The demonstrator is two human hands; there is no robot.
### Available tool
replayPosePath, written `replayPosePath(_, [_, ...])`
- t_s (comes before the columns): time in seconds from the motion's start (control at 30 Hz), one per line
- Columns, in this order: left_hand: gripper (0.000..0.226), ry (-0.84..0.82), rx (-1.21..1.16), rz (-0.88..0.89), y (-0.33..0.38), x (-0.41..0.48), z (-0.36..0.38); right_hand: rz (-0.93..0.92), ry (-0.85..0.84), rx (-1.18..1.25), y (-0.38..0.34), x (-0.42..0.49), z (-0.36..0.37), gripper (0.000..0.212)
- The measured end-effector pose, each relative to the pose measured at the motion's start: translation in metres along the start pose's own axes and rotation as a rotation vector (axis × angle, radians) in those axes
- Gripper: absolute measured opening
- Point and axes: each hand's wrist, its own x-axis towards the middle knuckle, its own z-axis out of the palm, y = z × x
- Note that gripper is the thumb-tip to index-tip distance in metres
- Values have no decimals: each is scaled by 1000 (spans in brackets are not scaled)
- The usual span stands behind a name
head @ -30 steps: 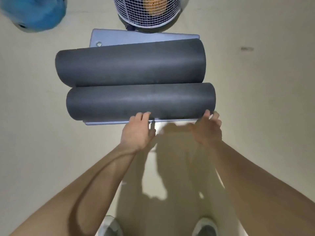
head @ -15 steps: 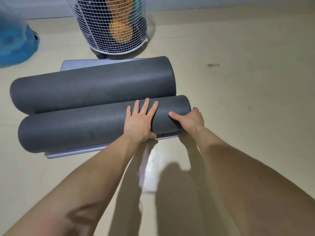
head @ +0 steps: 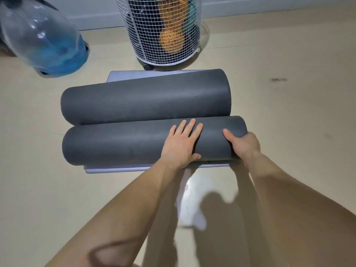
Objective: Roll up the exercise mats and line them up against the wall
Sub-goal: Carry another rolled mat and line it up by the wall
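Note:
Two dark grey rolled mats lie side by side on a flat pale lilac mat point(head: 123, 169) on the floor. The near roll point(head: 115, 144) runs left to right; the far roll point(head: 144, 97) lies just behind it, touching. My left hand point(head: 182, 144) rests flat on top of the near roll, fingers spread. My right hand point(head: 241, 144) clasps the near roll's right end, thumb on top and fingers hidden around the end.
A white wire mesh basket point(head: 163, 29) holding an orange item stands just behind the mats. A clear water jug with a blue base point(head: 44, 41) lies at the back left. The wall's skirting point(head: 269, 8) runs along the back. Beige floor surrounds the mats.
Both hands moved from the near edge of the lilac mat up onto the near roll. Left hand lies flat on top; right hand now clasps the right end. The view has tilted up.

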Motion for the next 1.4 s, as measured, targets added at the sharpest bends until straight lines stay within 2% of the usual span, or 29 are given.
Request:
replayPosePath(0.1, [84,39,-66,-102,-32,-30,-1,59,149,-172,-16,-13,15,77])
replayPosePath(0.13, [79,45,-68,-141,-47,-42,-1,10,228,-301,-22,-23,22,76])
replayPosePath(0.2, [73,42,-54,-223,-83,-66,-1,-266,392,-564,-36,-45,38,69])
replayPosePath(0.23, [71,37,-51,-276,-103,-78,0,-438,386,-684,-43,-58,50,67])
replayPosePath(0.3, [69,34,-80,-430,-140,-100,0,-665,141,-903,-57,-83,86,69])
replayPosePath(0.37, [68,69,-187,-625,-175,-119,1,-720,-116,-1034,-65,-109,130,86])
replayPosePath(0.43, [71,128,-288,-771,-205,-131,5,-767,-210,-1087,-67,-130,169,105])
replayPosePath(0.5, [81,173,-346,-852,-228,-136,10,-785,-212,-1135,-68,-142,196,119])
replayPosePath(0.6, [103,216,-440,-934,-248,-137,22,-768,-104,-1200,-70,-141,210,124])
replayPosePath(0.7, [124,218,-763,-1057,-266,-137,29,-904,-11,-1221,-74,-130,205,121])
replayPosePath(0.77, [127,233,-862,-1092,-277,-135,33,-938,-63,-1211,-82,-117,194,126])
replayPosePath(0.93, [124,290,-971,-1105,-284,-130,41,-788,-178,-1294,-106,-89,164,147])
replayPosePath(1.07, [131,395,-1053,-1086,-285,-133,43,-762,-213,-1340,-111,-84,165,153])
replayPosePath(1.23, [118,355,-946,-1112,-274,-135,42,-831,-135,-1324,-100,-83,165,150])
replayPosePath(1.37, [117,452,-768,-1009,-245,-142,46,-879,-88,-1301,-86,-86,164,145])
replayPosePath(1.4, [119,479,-765,-1031,-233,-141,46,-882,-83,-1299,-84,-88,164,145])
